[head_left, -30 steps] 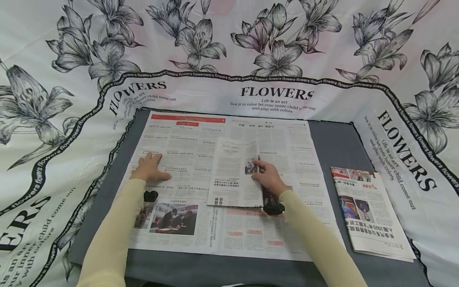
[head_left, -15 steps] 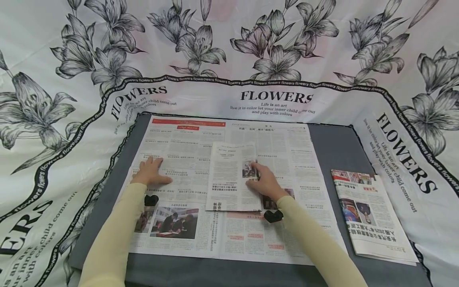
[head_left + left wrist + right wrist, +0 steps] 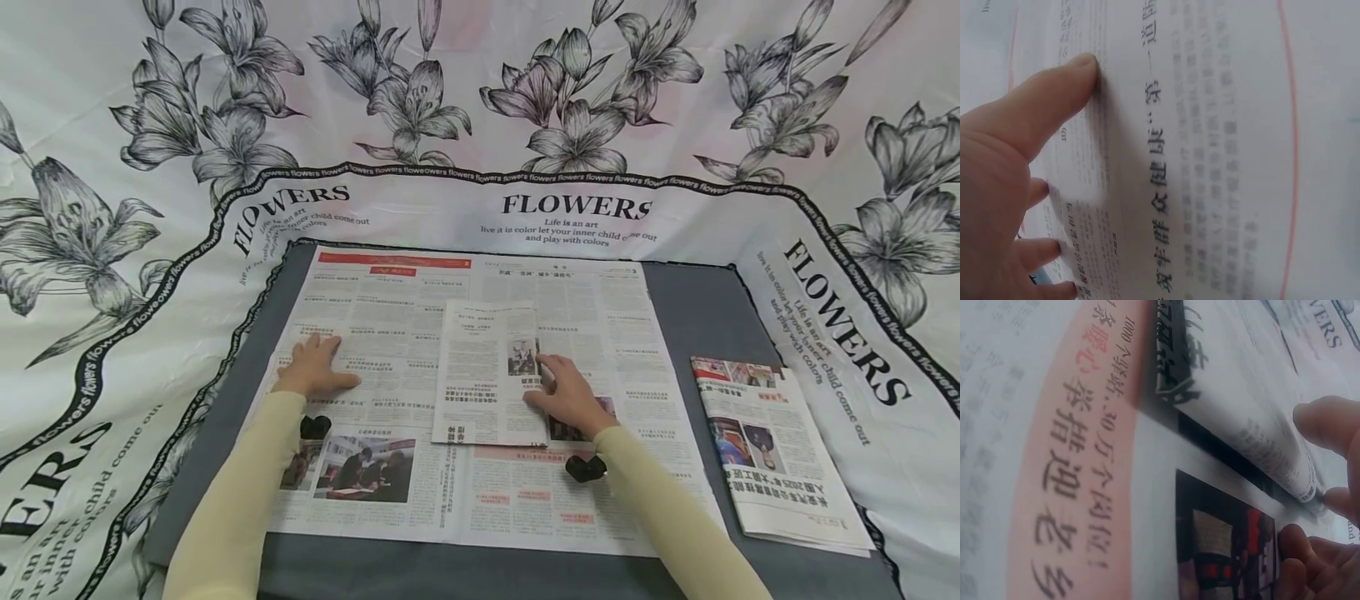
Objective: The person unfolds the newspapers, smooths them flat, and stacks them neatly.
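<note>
A sheet of newspaper (image 3: 600, 500) lies spread flat on the grey table. On its middle sits a smaller folded newspaper (image 3: 480, 358) with a photo near its right edge. My left hand (image 3: 310, 367) rests on the left half of the spread sheet, fingers apart; in the left wrist view its thumb (image 3: 1054, 94) reaches over the print. At the folded newspaper's right edge is my right hand (image 3: 570, 396). The right wrist view has the thumb (image 3: 1332, 422) over the folded edge and other fingers (image 3: 1304, 562) loosely bent beside it; firm contact cannot be made out.
Another folded newspaper (image 3: 772, 454) lies at the right side of the grey table (image 3: 690, 300). A white cloth with flower prints (image 3: 577, 208) rises behind the table and along both sides.
My right hand slid left across the folded newspaper, then drew back to its right edge. The folded newspaper lies flatter. My left hand keeps its place; the head view tilted slightly.
</note>
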Demonstrator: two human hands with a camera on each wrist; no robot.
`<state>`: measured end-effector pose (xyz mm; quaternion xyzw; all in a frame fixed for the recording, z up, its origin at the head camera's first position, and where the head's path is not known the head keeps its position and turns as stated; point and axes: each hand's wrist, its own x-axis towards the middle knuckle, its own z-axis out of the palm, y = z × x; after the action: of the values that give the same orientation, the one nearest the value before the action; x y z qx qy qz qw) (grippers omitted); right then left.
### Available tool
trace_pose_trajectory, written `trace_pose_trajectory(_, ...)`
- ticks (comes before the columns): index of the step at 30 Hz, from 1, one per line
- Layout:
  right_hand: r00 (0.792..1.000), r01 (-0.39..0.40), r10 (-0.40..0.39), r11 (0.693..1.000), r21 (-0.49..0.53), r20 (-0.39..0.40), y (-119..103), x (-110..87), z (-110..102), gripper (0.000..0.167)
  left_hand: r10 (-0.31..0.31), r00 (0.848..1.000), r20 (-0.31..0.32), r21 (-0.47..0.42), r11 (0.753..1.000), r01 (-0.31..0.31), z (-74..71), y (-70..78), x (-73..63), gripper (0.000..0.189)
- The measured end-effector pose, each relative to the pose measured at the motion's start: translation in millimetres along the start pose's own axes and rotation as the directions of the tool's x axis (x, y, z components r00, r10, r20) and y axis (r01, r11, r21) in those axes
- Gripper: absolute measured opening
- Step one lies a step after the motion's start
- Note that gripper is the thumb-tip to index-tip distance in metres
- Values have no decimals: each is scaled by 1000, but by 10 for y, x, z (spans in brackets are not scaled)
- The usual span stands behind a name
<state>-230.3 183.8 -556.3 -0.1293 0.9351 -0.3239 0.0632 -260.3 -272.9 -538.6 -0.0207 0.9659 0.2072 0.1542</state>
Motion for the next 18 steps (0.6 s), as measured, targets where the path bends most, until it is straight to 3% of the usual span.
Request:
trace_pose_trajectory(4, 1000, -19, 19, 1000, -14, -18, 6, -9, 34, 76, 39, 999, -32, 45, 998, -38, 48, 127, -48, 91)
trace_pose_trajectory(8, 999, -24, 22, 999, -46, -40, 23, -27, 61, 75, 143, 988, -58, 102, 985, -136, 198, 355, -87, 82)
trace_pose_trajectory(15, 999, -8, 6, 998, -54, -49, 7, -31, 90, 74, 330, 943, -40, 111, 940, -324, 490, 816, -224, 72)
trace_pose_trajectory(18, 999, -13, 10, 998, -56, -50, -5, -35, 93, 74, 360, 933, -27, 103, 929, -355, 573, 951, -267, 69)
